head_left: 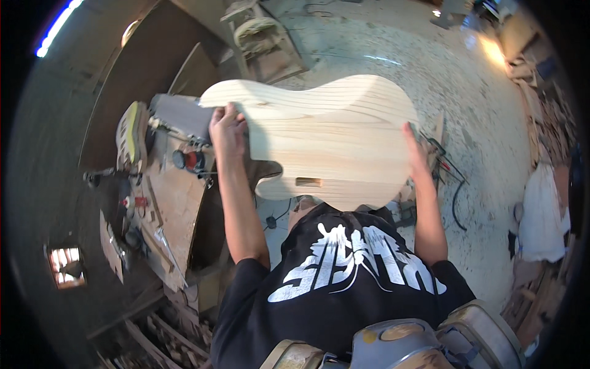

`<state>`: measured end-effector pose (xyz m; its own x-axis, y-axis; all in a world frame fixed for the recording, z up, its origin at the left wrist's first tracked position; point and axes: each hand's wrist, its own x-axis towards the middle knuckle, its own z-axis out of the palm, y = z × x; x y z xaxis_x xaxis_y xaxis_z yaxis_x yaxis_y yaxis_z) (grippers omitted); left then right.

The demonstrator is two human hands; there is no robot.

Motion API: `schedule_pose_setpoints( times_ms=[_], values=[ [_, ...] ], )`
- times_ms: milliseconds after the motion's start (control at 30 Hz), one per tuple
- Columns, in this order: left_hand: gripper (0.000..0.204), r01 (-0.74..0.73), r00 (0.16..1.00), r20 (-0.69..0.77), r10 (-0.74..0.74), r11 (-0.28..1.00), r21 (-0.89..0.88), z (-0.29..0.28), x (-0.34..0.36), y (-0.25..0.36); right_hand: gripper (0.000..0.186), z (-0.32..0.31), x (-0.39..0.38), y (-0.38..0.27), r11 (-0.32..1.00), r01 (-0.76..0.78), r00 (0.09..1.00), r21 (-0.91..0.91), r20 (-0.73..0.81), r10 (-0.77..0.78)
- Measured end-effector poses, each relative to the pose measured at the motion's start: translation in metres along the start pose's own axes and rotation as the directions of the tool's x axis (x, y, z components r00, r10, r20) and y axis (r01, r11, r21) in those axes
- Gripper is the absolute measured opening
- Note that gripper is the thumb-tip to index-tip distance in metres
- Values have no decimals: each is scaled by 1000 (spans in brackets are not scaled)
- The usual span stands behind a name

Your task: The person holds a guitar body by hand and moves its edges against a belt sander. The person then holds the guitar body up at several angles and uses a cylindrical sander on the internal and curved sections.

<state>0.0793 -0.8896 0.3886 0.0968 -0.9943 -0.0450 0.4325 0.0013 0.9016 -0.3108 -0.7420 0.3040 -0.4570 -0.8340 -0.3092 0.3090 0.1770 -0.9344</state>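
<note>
Between both hands I hold a guitar body (pixel 332 144) of pale, bare wood with visible grain, raised in front of my chest. It has curved sides, two horns on its left end and a small rectangular slot near its lower edge. My left hand (pixel 228 132) is closed on the left end, just below the upper horn, with the thumb side toward the wood. At the opposite rounded end, my right hand (pixel 416 154) grips the edge. Its fingers are partly hidden behind the wood.
On my left stands a cluttered wooden workbench (pixel 175 212) with a red and black power tool (pixel 192 161), clamps and wood strips. A wooden chair frame (pixel 261 40) is at the back. A dark cable (pixel 458 206) lies on the floor at right, near wood scraps and a white sack (pixel 542 215).
</note>
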Motion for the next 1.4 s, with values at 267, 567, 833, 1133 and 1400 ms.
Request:
schedule_pose_setpoints(
  times_ms=[267, 567, 833, 1133, 1400],
  values=[
    [18, -48, 998, -40, 48, 999, 12, -3, -8, 14, 79, 18, 15, -33, 990, 86, 988, -112, 139, -70],
    [17, -86, 995, -50, 85, 996, -11, -26, -12, 27, 93, 38, 29, -44, 977, 71, 979, -202, 203, -29],
    [18, -74, 980, -181, 85, 995, 69, -36, -32, 45, 98, 56, 35, -32, 977, -38, 975, -208, 209, 82],
    [17, -139, 975, -170, 142, 990, 31, -69, -52, 60, 95, 87, 23, -39, 993, 1, 967, -116, 254, 29],
    [29, -262, 949, -183, 256, 965, -7, -111, -87, 97, 92, 133, -1, -37, 985, 118, 928, -129, 367, -63]
  ],
)
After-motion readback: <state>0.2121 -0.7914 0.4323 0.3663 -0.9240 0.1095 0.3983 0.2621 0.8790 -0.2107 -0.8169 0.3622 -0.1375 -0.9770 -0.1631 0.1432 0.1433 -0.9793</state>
